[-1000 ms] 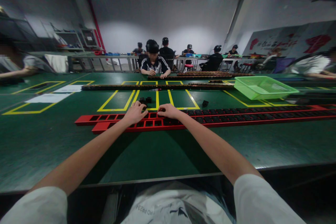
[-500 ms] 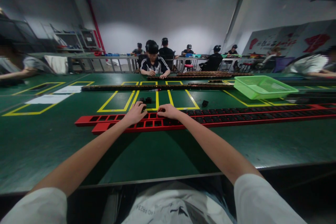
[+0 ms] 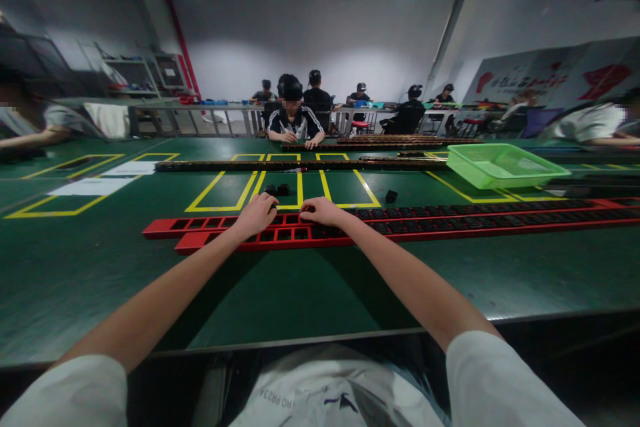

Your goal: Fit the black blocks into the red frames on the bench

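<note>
Two long red strips (image 3: pixel 235 238) with rows of square openings lie side by side across the green table. Small black square pieces (image 3: pixel 425 227) fill their openings from the middle rightward, while those at the left end show bare. Over the far strip, my left hand (image 3: pixel 257 215) has its fingers curled and closed; a dark bit shows at the fingertips, too small to name. Just beyond it sit loose black blocks (image 3: pixel 283 190). My right hand (image 3: pixel 321 211) is closed in a pinch above the far strip, and whatever its fingertips hold is hidden.
Another loose black block (image 3: pixel 391 196) lies behind the strips. A light green basket (image 3: pixel 505 177) stands at the right. Long dark strips (image 3: pixel 225 166) cross the table farther back, near white papers (image 3: pixel 95 187). A co-worker (image 3: pixel 295 120) sits opposite; others sit at both sides.
My left hand's fingers have drawn in slightly toward me and the strip. My right hand stays almost in the same place.
</note>
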A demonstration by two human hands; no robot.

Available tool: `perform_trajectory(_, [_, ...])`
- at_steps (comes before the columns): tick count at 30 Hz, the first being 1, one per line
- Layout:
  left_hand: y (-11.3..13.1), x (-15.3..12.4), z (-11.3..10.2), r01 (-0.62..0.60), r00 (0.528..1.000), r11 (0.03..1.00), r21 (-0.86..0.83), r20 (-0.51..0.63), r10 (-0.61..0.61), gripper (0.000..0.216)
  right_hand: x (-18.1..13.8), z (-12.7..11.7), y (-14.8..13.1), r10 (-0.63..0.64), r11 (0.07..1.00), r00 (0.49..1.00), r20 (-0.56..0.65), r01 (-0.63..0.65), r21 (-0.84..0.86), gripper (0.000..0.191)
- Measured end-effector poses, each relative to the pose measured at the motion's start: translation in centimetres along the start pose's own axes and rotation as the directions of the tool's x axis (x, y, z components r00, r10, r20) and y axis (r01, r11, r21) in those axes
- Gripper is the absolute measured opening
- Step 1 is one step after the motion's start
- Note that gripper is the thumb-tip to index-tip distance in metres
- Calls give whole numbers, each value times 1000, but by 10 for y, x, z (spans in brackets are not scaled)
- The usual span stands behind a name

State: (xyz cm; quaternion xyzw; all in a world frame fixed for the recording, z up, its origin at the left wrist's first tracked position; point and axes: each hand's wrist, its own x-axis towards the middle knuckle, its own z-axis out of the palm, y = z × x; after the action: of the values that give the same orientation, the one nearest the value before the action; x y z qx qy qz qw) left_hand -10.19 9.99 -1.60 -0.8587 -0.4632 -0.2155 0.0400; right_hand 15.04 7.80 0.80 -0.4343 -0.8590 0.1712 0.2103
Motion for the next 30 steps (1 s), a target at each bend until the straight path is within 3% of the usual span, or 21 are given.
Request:
perform_trajectory(7, [-8, 2, 6, 2, 1000, 995, -101, 24, 1, 33, -1, -2, -3, 28, 1000, 1000, 7, -28, -5, 19])
perform_trajectory(14, [-3, 2, 2, -105, 978, 970, -217, -199, 61, 37, -1, -2, -3, 16, 1000, 1000, 18, -16, -16, 20])
perform_trajectory(19, [1, 2, -1, -166, 957, 956, -244, -272, 97, 16, -1, -1, -1, 7, 1000, 1000, 12, -7, -16, 19])
perform_trajectory(30, [5, -2, -5, -266, 949, 941, -209, -225, 219, 39, -2, -2, -4, 4, 999, 1000, 5, -3, -48, 19])
